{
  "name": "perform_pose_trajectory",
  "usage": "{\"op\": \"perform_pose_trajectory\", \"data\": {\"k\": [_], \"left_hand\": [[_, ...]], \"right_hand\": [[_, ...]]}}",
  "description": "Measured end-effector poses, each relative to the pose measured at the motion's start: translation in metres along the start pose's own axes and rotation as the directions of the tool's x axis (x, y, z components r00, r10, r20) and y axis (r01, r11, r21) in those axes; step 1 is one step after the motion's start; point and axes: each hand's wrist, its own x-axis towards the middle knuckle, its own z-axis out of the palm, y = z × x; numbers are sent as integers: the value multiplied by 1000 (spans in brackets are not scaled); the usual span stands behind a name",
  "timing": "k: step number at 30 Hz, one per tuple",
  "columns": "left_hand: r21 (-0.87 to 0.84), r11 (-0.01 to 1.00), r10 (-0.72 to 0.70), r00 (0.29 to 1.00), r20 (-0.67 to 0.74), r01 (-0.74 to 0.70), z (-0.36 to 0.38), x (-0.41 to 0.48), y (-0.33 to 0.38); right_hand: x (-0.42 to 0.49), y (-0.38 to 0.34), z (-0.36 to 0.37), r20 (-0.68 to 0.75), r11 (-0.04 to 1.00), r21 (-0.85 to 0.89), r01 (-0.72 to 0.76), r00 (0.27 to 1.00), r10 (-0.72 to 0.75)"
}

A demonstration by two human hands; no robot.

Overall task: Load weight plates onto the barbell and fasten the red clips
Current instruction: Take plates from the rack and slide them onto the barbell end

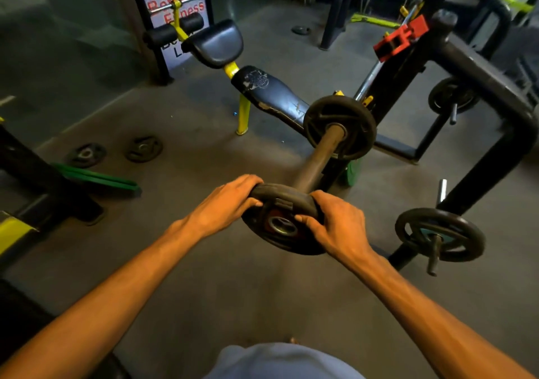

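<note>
Both hands, left [230,201] and right [335,227], grip a round, matte black weight plate [280,218] at the dull metal barbell sleeve's [318,157] near end; another plate [339,128] sits beyond.

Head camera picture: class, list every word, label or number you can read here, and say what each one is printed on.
"Better Fitness", in red, on the standing banner behind the bench; a bar partly covers it.
Dark letters lower on the banner: hidden by the bench pads, unreadable.
Label on the weight plate held in both hands: too blurred to read.
Worn print on the bench pad: unreadable.
</note>
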Motion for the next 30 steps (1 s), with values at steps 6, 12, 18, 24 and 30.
{"op": "perform_pose_trajectory", "data": {"k": [6,12,18,24,30], "left_hand": [[71,997,46,997,-65,-41,6,-1,-15],[60,989,135,991,-21,-133,5,50,-32],[-25,996,89,996,-29,-90,12,110,-31],[-524,823,-284,958,-45,220,31,90,-24],[-596,737,-322,941,107,320,53,81,0]], "right_hand": [[11,3,7,-26,991,-101,91,995,-95],[33,18,9,-98,988,-151,8,995,-23],[66,38,6,-116,960,-151,-237,968,220],[30,10,36,-179,744,392,-541,749,638],[40,-20,55,-57,423,719,-551,560,827]]}}
